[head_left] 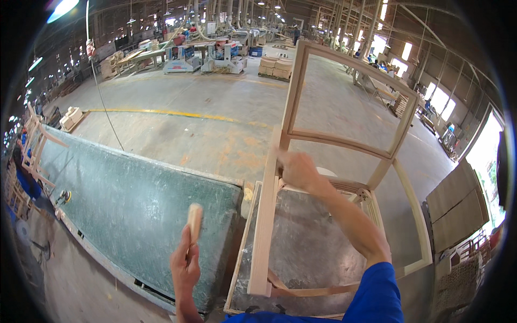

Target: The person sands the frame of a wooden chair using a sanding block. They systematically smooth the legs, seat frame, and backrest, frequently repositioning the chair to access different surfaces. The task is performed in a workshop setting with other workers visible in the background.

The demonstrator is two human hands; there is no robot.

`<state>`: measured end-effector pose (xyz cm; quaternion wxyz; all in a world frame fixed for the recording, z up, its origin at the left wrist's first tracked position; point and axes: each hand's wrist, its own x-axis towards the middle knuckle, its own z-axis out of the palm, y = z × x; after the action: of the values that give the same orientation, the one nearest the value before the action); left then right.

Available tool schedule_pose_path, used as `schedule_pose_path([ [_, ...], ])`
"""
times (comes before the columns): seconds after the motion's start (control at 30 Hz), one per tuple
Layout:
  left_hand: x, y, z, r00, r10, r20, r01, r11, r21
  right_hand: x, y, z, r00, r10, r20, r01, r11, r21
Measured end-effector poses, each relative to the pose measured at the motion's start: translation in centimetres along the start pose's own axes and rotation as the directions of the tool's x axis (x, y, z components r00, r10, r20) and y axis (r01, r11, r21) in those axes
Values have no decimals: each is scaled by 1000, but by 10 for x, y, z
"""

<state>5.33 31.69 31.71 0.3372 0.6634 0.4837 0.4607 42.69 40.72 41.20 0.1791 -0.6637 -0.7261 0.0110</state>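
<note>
In front of me on the right stands a bare wooden chair frame, with an open rectangular back and long side rails, over a worn grey tabletop. My right hand is closed at the frame's left post, where back and side rail meet; its fingertips are partly hidden. To the left, above the corner of a green-topped table, my left hand grips a small pale wooden block with rounded ends. The block points upward, apart from the chair frame.
The long green table extends left, with a sander-like tool at its near edge and wooden chair parts beyond. Cardboard sheets stand at right. Machines and stacked wood are across the floor. A cable hangs at left.
</note>
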Motion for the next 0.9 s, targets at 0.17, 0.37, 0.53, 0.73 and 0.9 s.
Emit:
schedule_pose_path([
  [0.17,119,98,40,802,515,303,-562,823,87,-85,-80,-23,926,-350,140,362,930,-70],
  [0.37,180,172,92,760,81,645,-564,575,592,-103,-75,-2,908,-417,24,410,900,148],
  [0.53,206,179,126,778,63,625,-544,566,620,-100,-70,16,891,-452,-37,439,841,317],
  [0.73,221,198,156,770,-116,627,-469,563,680,-98,-70,26,885,-461,-60,448,812,375],
  [0.9,200,203,168,778,-123,616,-453,569,686,-99,-62,38,871,-457,-181,487,751,446],
])
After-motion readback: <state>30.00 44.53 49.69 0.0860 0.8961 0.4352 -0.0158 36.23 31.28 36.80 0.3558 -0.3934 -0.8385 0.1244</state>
